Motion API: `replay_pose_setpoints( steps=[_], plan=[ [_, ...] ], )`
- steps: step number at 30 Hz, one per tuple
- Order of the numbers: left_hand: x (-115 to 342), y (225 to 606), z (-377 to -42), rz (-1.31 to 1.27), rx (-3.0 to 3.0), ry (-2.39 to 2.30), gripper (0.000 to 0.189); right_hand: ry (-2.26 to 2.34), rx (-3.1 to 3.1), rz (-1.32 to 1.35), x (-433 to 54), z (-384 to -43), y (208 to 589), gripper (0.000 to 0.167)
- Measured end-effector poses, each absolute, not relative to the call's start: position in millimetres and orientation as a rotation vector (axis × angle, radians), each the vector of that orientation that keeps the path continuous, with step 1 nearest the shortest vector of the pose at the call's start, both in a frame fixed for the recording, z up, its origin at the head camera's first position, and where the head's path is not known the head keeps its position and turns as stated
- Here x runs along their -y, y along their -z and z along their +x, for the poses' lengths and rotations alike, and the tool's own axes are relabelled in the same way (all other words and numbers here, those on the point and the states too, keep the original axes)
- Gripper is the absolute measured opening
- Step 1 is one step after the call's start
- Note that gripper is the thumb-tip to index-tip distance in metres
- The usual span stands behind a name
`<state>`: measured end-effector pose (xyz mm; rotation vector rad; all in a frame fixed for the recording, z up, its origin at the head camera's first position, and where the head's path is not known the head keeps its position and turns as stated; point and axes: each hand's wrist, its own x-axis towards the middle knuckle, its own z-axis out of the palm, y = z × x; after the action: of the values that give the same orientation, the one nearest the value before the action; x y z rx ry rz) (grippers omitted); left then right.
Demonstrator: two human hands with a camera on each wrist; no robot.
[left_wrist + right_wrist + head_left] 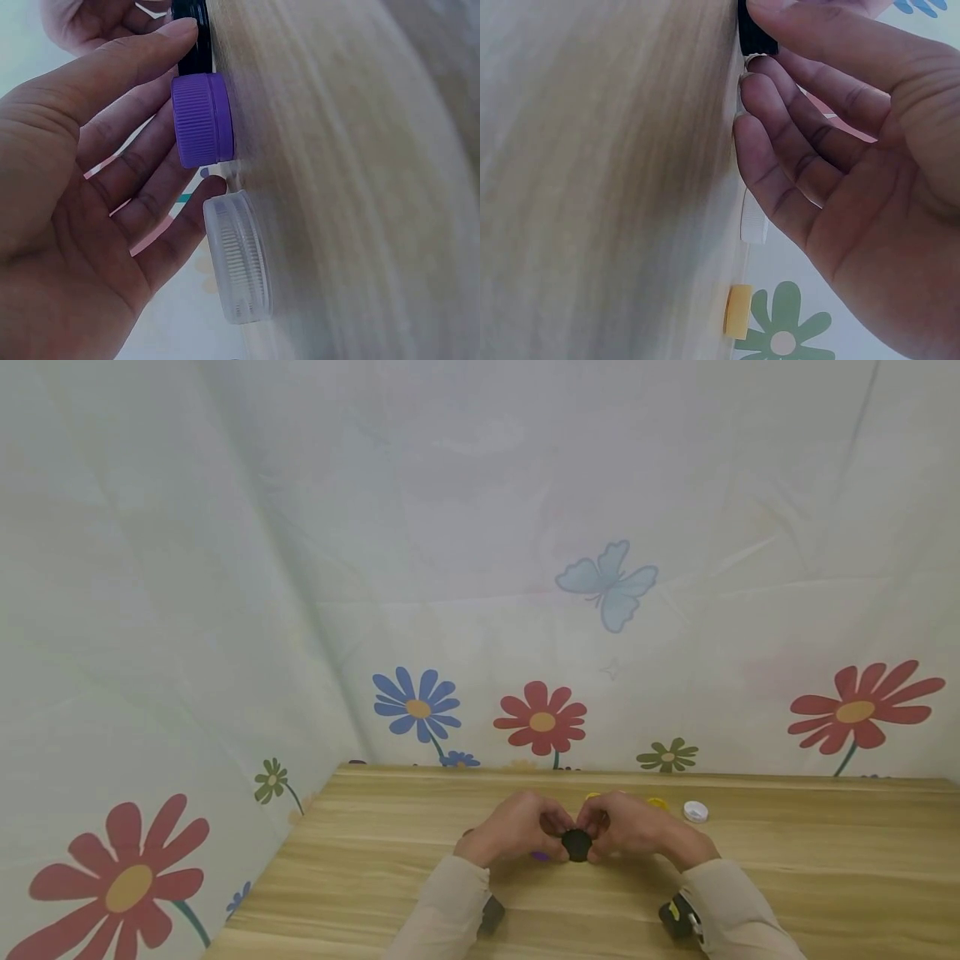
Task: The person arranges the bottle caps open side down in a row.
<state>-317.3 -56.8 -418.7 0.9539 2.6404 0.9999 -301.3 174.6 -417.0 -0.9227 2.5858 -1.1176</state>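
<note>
Black bottle cap [577, 845] sits between my two hands in the head view, low on the table [825, 877], and I have it pinched from both sides. What could go wrong, I'd judge, is the cap skidding or tipping if one hand pushes harder than the other, since its narrow rim gives each thumb little to bear on. My left hand [517, 827] and right hand [626, 828] lean in toward each other, wrists wide apart, fingers bent. A white cap [696, 812] and a yellow cap [657, 803] lie past my right hand.

In the left wrist view a purple ribbed cap [201, 120] is just beside the black one; whether they touch I cannot tell. A careless sweep of my fingers could knock it askew, or nudge the translucent cap [238, 259] near my little finger. My left thumb presses on the black cap, the other fingers loosely curved.

In the right wrist view the black cap shows only partly, at the top edge. My right thumb lies against it, the other fingers bent with their tips close to the table
</note>
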Motion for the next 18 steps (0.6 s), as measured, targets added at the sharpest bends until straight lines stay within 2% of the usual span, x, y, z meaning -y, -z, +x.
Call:
replay_pose_setpoints(
  steps=[13, 18],
  plan=[
    [57.6, 419.7, -317.9, 0.872, -2.582, -1.090, 0.022, 1.211, -2.533, -0.914, -177.5, -303.8, 419.6, 0.031],
    [53.8, 421.5, -321.7, 0.883, -2.643, -1.126, 0.021, 1.236, -2.599, -0.933, -184.5, -304.1, 414.8, 0.026]
  ],
)
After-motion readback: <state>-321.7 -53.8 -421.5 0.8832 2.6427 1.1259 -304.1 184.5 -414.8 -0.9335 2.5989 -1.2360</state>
